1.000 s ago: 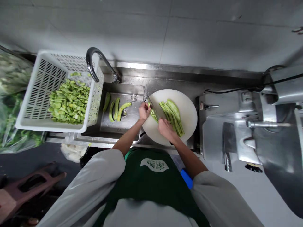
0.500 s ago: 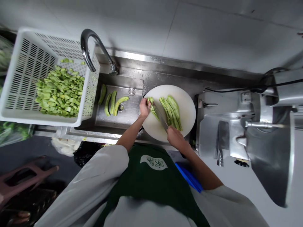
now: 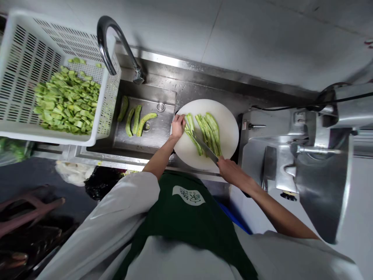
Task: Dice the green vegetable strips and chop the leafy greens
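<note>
My right hand (image 3: 230, 170) grips the handle of a kitchen knife (image 3: 206, 147). Its blade slants up and left, with the tip among green gourd strips (image 3: 198, 145) near the left side of a round white cutting board (image 3: 189, 161). At the upper ends of these strips, my left hand (image 3: 178, 125) has its fingers curled closed on a strip; the fingertips are partly hidden. Just right of the blade, several more long gourd strips (image 3: 214, 130) lie side by side on the board.
To the left, a sink (image 3: 163, 136) holds several peeled gourd pieces (image 3: 145, 121) under a curved faucet (image 3: 106, 46). A white perforated basket (image 3: 99, 109) with chopped green pieces (image 3: 68, 101) stands beyond it. On the right is a metal slicing machine (image 3: 317, 171) with a cleaver (image 3: 269, 163) lying on it.
My right hand has drawn the knife right and toward me. The strip under the blade now shows as separate lengths lying apart. My left hand stays at its upper end. The whole view has shifted slightly.
</note>
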`<action>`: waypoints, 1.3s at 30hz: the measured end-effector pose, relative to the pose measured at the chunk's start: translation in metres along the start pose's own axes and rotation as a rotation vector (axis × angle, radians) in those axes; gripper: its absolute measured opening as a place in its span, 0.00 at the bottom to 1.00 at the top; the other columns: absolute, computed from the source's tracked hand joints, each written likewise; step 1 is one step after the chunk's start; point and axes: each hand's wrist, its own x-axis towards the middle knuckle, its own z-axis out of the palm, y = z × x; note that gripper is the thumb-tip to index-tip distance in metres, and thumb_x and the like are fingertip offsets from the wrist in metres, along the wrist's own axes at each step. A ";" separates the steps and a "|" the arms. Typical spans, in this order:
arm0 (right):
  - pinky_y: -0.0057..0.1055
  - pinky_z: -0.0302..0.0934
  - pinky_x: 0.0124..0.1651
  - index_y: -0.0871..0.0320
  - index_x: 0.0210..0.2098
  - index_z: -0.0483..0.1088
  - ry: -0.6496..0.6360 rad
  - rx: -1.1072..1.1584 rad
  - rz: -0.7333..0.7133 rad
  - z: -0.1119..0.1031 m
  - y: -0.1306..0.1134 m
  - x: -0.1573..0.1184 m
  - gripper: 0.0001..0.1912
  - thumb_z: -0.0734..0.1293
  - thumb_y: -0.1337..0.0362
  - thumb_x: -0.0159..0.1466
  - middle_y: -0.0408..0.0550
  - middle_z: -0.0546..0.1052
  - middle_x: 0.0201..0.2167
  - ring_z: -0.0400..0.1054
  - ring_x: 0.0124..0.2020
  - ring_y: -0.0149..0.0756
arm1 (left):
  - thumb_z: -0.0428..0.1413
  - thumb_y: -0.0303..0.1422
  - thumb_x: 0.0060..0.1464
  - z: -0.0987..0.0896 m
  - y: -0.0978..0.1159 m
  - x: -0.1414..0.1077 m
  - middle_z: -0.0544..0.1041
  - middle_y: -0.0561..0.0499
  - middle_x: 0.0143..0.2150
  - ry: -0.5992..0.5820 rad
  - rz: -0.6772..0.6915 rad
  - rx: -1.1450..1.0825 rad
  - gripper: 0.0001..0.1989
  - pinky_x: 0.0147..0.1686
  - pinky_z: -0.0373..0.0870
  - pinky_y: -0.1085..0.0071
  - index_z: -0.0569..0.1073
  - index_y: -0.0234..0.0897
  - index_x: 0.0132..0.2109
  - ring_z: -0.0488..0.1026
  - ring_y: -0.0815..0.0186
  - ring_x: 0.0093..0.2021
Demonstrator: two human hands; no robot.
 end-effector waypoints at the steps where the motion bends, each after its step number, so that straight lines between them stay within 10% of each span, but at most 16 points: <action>1: 0.36 0.62 0.43 0.67 0.51 0.66 -0.002 0.019 0.011 0.007 0.002 -0.001 0.12 0.56 0.71 0.72 0.65 0.78 0.42 0.77 0.46 0.52 | 0.54 0.28 0.63 0.000 0.000 0.000 0.75 0.45 0.43 -0.002 -0.011 0.011 0.11 0.52 0.71 0.64 0.79 0.37 0.49 0.75 0.61 0.43; 16: 0.35 0.62 0.42 0.63 0.49 0.62 0.116 0.140 0.084 0.070 -0.019 -0.007 0.12 0.51 0.66 0.75 0.60 0.77 0.39 0.77 0.42 0.48 | 0.56 0.24 0.59 -0.023 0.008 0.014 0.72 0.41 0.48 -0.167 0.157 0.245 0.08 0.53 0.71 0.58 0.76 0.34 0.45 0.71 0.57 0.49; 33: 0.35 0.61 0.45 0.63 0.53 0.62 0.189 0.365 0.200 0.091 -0.044 0.063 0.18 0.49 0.59 0.77 0.61 0.79 0.43 0.76 0.46 0.48 | 0.60 0.23 0.53 -0.035 0.006 0.037 0.73 0.51 0.29 -0.238 -0.158 -0.011 0.06 0.38 0.70 0.70 0.70 0.36 0.32 0.72 0.65 0.32; 39: 0.33 0.59 0.42 0.62 0.53 0.63 0.272 0.251 0.204 0.087 -0.033 0.038 0.18 0.49 0.58 0.77 0.60 0.80 0.39 0.77 0.42 0.47 | 0.60 0.33 0.56 -0.079 -0.023 0.038 0.71 0.55 0.26 0.050 -0.444 -0.279 0.08 0.22 0.66 0.78 0.70 0.34 0.37 0.70 0.73 0.20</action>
